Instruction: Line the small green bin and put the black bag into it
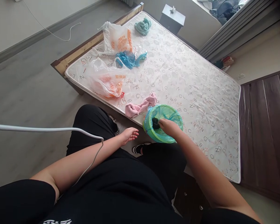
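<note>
A small green bin [163, 112] lined with a blue plastic bag stands at the near edge of a bare mattress [189, 81]. My right hand [168, 126] rests over the bin's rim, fingers closed on a dark object [156, 123] inside the opening. My left hand [128, 135] hangs free over my knee, fingers loosely apart, holding nothing. A crumpled pink cloth [140, 106] lies on the mattress right beside the bin, to its left.
Two white-and-orange plastic bags [107, 81] [116, 39], a crumpled blue bag [130, 58] and a teal cloth [143, 26] lie on the mattress's far left part. A white cable [42, 129] crosses my left arm. A grey nightstand [172, 17] stands beyond the mattress.
</note>
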{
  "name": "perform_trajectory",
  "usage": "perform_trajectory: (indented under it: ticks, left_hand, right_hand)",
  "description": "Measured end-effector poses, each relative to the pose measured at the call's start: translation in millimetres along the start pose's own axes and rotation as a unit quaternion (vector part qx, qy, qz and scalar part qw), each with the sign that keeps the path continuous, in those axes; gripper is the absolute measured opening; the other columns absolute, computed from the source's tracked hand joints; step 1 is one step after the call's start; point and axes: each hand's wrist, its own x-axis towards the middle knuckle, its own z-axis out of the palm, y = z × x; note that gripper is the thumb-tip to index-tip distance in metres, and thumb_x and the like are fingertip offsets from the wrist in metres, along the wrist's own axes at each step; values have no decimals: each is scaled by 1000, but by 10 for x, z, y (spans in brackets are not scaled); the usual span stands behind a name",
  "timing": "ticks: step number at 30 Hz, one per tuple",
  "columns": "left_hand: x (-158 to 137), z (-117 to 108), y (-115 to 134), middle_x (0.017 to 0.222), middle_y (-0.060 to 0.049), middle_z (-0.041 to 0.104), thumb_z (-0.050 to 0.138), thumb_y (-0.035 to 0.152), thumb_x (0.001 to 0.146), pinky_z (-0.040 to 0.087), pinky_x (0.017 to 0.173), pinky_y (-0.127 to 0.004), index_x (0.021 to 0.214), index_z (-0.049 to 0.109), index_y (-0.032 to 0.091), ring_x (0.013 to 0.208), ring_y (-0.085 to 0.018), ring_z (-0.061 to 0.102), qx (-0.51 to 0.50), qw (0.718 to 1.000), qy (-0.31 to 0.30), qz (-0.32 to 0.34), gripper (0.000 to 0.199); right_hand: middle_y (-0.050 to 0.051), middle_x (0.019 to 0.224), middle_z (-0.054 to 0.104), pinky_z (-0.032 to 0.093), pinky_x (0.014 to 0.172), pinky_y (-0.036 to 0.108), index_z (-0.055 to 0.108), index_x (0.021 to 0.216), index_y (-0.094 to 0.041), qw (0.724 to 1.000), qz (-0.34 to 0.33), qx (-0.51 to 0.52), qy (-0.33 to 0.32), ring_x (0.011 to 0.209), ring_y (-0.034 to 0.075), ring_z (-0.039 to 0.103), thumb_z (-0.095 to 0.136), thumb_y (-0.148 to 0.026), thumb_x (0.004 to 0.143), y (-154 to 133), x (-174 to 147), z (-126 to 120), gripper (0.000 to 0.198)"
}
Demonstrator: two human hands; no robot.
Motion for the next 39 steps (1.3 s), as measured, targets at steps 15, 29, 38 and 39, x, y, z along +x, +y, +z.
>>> perform_trajectory:
  ticks: [15, 29, 38, 39]
  left_hand:
    - [85, -42, -70, 82, -4, 70, 68, 26, 87, 49, 60, -21, 96, 70, 17, 66, -12, 65, 3, 1000, 28, -13, 13]
    - [-26, -33, 41, 81, -5, 68, 53, 43, 95, 53, 64, -29, 97, 67, 17, 69, -17, 65, -185, 978, -87, 52, 29]
    - [-43, -26, 40, 83, -6, 69, 52, 45, 96, 53, 65, -30, 103, 68, 17, 70, -18, 65, -192, 975, -100, 57, 33]
    - [-42, -25, 44, 83, -6, 69, 52, 45, 96, 53, 65, -30, 102, 68, 17, 70, -18, 66, -191, 975, -98, 57, 33]
  right_hand:
    - [1, 69, 61, 43, 65, 30, 62, 78, -22, 899, 313, 131, 277, 63, 19, 57, 47, -40, 88, 249, -2249, 867, 26]
    - [-1, 63, 52, 40, 65, 30, 56, 74, -23, 882, 339, 153, 290, 61, 18, 50, 43, -38, 87, 338, -2099, 808, 23]
    - [0, 68, 56, 42, 69, 31, 58, 79, -23, 882, 344, 156, 283, 67, 19, 55, 43, -39, 89, 360, -2035, 792, 24]
    - [0, 68, 56, 43, 69, 31, 58, 79, -23, 881, 346, 156, 283, 67, 19, 55, 43, -40, 89, 365, -2034, 794, 24]
